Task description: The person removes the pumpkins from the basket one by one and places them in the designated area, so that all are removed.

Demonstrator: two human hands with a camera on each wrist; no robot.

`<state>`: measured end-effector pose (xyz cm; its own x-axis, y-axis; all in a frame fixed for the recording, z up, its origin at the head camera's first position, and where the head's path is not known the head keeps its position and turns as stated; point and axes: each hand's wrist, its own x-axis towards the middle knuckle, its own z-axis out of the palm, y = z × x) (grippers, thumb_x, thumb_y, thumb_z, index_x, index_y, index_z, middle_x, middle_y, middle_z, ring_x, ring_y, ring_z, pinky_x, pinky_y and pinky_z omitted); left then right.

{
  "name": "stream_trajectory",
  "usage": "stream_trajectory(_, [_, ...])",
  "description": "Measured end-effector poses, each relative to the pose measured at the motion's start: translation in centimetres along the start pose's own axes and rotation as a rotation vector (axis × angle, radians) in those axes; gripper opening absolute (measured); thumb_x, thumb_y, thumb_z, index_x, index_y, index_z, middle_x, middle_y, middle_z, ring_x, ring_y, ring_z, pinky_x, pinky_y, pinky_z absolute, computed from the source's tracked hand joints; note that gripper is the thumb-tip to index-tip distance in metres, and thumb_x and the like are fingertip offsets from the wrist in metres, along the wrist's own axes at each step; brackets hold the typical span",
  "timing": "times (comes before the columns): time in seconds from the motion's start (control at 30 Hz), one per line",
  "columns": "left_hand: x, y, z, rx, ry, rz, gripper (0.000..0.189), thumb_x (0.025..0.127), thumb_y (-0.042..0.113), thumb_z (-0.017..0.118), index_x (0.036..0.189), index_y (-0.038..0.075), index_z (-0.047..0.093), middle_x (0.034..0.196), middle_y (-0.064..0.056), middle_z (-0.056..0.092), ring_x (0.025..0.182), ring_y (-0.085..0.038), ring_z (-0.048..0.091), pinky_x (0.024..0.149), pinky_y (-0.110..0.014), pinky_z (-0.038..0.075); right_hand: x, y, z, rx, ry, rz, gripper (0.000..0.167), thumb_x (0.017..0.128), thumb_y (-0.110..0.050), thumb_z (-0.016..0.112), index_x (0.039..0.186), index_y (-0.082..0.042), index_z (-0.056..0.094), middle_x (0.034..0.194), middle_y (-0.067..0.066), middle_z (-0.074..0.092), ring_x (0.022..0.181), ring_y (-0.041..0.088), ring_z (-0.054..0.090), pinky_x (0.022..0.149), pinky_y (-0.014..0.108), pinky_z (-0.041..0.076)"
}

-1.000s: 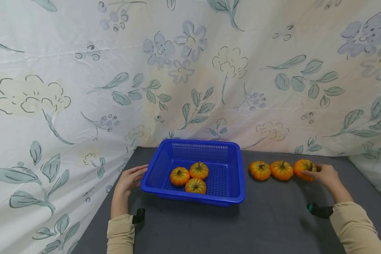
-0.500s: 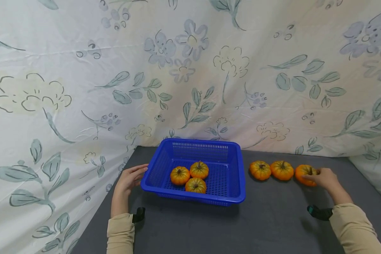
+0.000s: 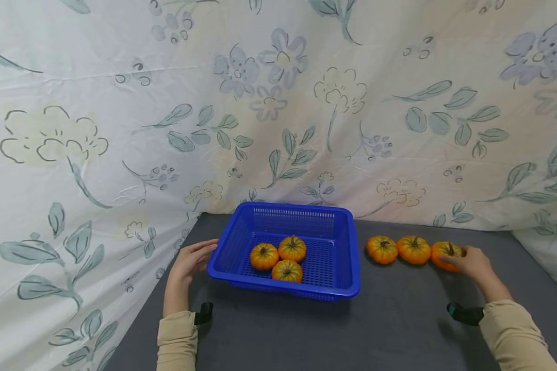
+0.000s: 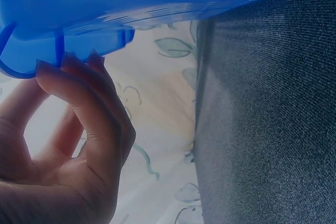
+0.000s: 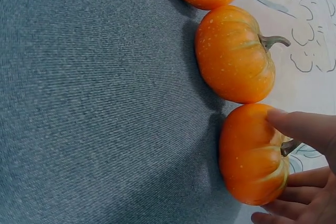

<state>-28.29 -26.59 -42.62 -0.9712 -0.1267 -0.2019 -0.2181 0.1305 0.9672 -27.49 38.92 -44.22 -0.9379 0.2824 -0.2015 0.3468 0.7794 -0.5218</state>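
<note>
A blue plastic basket [image 3: 283, 294] with slotted sides stands on the dark table, holding three small orange pumpkins [image 3: 264, 256]. At its left rim, my left hand [image 3: 190, 260] pinches the edge with bent fingers, whose tips [image 4: 46, 71] meet the rim [image 4: 31, 53] in the left wrist view. To the basket's right, three more pumpkins form a row. My right hand [image 3: 471, 263] holds the rightmost pumpkin [image 3: 443, 256], thumb on its near side and fingers beyond. That pumpkin [image 5: 252, 150] touches the middle one [image 5: 233, 53] and rests on the cloth.
The leftmost pumpkin of the row [image 3: 381, 250] sits a little apart from the basket's right wall. A floral curtain [image 3: 278, 129] hangs behind the table and along its left side. Dark grey cloth [image 3: 306, 335] covers the tabletop in front.
The rightmost pumpkin and my right hand have shifted slightly nearer to me, and the stem shows more clearly. My left hand and the basket have stayed put.
</note>
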Motion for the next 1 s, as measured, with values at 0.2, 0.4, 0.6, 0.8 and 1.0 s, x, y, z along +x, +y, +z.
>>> stream_trajectory(0.2, [0.1, 0.0, 0.0, 0.001, -0.001, 0.004, 0.055, 0.088, 0.033, 0.073, 0.134, 0.006, 0.060, 0.100, 0.010, 0.071, 0.084, -0.007, 0.070, 0.074, -0.028, 0.055, -0.3, -0.6, -0.2, 0.019, 0.022, 0.035, 0.096, 0.094, -0.045, 0.058, 0.138, 0.029, 0.015, 0.139, 0.049, 0.021, 0.127, 0.062, 0.027, 0.106, 0.064, 0.031])
stream_trajectory(0.4, [0.2, -0.1, 0.0, -0.001, 0.000, 0.006, 0.055, 0.088, 0.033, 0.074, 0.133, 0.006, 0.060, 0.099, 0.011, 0.071, 0.084, -0.007, 0.069, 0.074, -0.028, 0.055, -0.5, -1.7, -0.6, 0.040, 0.043, 0.025, 0.096, 0.094, -0.045, 0.058, 0.142, 0.024, 0.010, 0.144, 0.047, 0.014, 0.131, 0.063, 0.019, 0.108, 0.066, 0.027])
stream_trajectory(0.6, [0.2, -0.2, 0.1, -0.002, 0.002, 0.013, 0.055, 0.087, 0.032, 0.074, 0.133, 0.005, 0.060, 0.099, 0.011, 0.071, 0.083, -0.007, 0.070, 0.074, -0.028, 0.055, -0.6, -2.9, -0.8, 0.041, 0.078, -0.021, 0.099, 0.093, -0.047, 0.059, 0.144, 0.023, 0.010, 0.145, 0.047, 0.014, 0.132, 0.063, 0.019, 0.108, 0.067, 0.026])
stream_trajectory(0.8, [0.2, -0.2, 0.0, -0.010, -0.005, 0.012, 0.055, 0.087, 0.032, 0.074, 0.134, 0.005, 0.059, 0.098, 0.011, 0.072, 0.083, -0.007, 0.070, 0.074, -0.028, 0.055, -0.5, -4.4, -0.6, 0.058, 0.103, -0.055, 0.095, 0.095, -0.044, 0.058, 0.146, 0.020, 0.009, 0.148, 0.045, 0.012, 0.134, 0.063, 0.017, 0.108, 0.068, 0.023])
stream_trajectory(1.0, [0.2, -0.4, 0.0, -0.005, -0.005, 0.015, 0.054, 0.088, 0.032, 0.073, 0.133, 0.006, 0.060, 0.098, 0.011, 0.072, 0.083, -0.007, 0.070, 0.074, -0.028, 0.055, -0.6, -6.2, -0.4, 0.079, 0.079, -0.112, 0.097, 0.096, -0.049, 0.054, 0.147, 0.018, 0.006, 0.150, 0.044, 0.009, 0.135, 0.063, 0.014, 0.107, 0.070, 0.023])
